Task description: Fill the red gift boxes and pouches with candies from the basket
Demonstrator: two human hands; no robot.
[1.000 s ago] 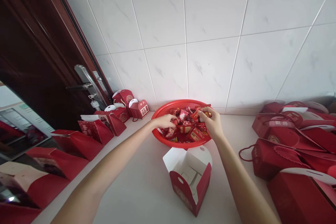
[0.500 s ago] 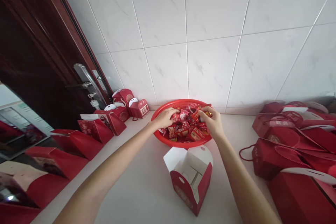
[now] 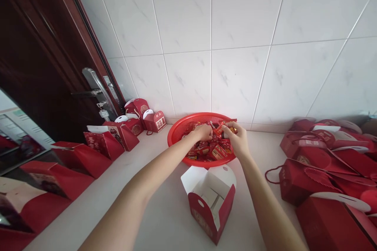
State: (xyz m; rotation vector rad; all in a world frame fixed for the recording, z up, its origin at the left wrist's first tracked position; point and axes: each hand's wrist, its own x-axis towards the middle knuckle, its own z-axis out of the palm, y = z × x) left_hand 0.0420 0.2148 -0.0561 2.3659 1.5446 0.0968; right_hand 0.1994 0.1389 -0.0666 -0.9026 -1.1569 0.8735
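A red plastic basket (image 3: 208,164) against the wall holds many red-wrapped candies (image 3: 218,152). My left hand (image 3: 204,132) reaches into the middle of it, fingers curled down among the candies; whatever they grip is hidden. At the basket's right side, my right hand (image 3: 238,138) pinches red-wrapped candy (image 3: 226,124) between thumb and fingers. Just in front of the basket stands an open red gift box (image 3: 226,213), white inside, its flaps up. No candy shows in the part of its inside that I can see.
Red gift boxes (image 3: 85,159) line the left edge of the white tabletop (image 3: 159,208), beside a dark door (image 3: 38,51). A small closed box (image 3: 156,121) sits near the tiled wall (image 3: 188,82). More red boxes (image 3: 297,180) are heaped on the right.
My left hand has moved right, from the basket's left part to its middle, and its fingers have curled in. My right hand stays at the right side, still pinching.
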